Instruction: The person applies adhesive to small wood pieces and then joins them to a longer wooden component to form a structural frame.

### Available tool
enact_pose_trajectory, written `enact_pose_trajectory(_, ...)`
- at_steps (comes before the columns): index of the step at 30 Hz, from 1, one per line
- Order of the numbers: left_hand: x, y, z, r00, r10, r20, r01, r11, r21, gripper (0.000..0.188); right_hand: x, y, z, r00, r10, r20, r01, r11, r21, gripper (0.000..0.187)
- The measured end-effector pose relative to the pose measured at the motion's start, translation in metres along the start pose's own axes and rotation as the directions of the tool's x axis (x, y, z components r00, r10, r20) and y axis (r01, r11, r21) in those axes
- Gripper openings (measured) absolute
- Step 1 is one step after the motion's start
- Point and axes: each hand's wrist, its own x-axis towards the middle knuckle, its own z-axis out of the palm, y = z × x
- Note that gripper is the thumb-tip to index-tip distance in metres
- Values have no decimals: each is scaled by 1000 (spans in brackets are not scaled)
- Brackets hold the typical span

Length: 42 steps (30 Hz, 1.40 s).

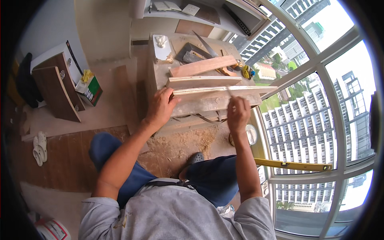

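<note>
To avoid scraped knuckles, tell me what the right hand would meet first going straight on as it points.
Likely the nearest plywood strip, at its pale edge, with the blurred thin tool in the right hand leading; depth is unclear, so the tool's tip may already touch it.

Single head-worn fisheye view (dark-rimmed), steeply down past torso (172, 212) toward nearby board (200, 92).

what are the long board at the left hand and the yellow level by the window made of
Long board: probably plywood, its edge raw-looking, with pale and darker layers showing. Yellow level: perhaps painted metal or plastic, from its smooth, evenly coloured surface.
</note>
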Motion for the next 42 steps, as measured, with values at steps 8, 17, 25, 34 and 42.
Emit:
enact_pose_trajectory(8,5,0,7,1000,-9,21,9,1000,-9,27,2,-10,5,981,1,194,12,998,-67,17)
enact_pose_trajectory(17,0,-14,14,992,79,-100,-81,997,-15,26,82,-5,9,889,386,249,-459,739,494,25)
enact_pose_trajectory(25,22,-23,-8,977,-103,-186,38,945,-324,35,201,-79,101,905,-298,305,261,953,157,12)
enact_pose_trajectory(34,125,-108,-29,906,-40,-422,113,982,150,41,223,-76,209,794,-522,311,529,846,70,9)
enact_pose_trajectory(42,133,-105,-7,929,-226,-292,278,949,147,39,253,-70,251,803,-514,301,522,851,59,7)
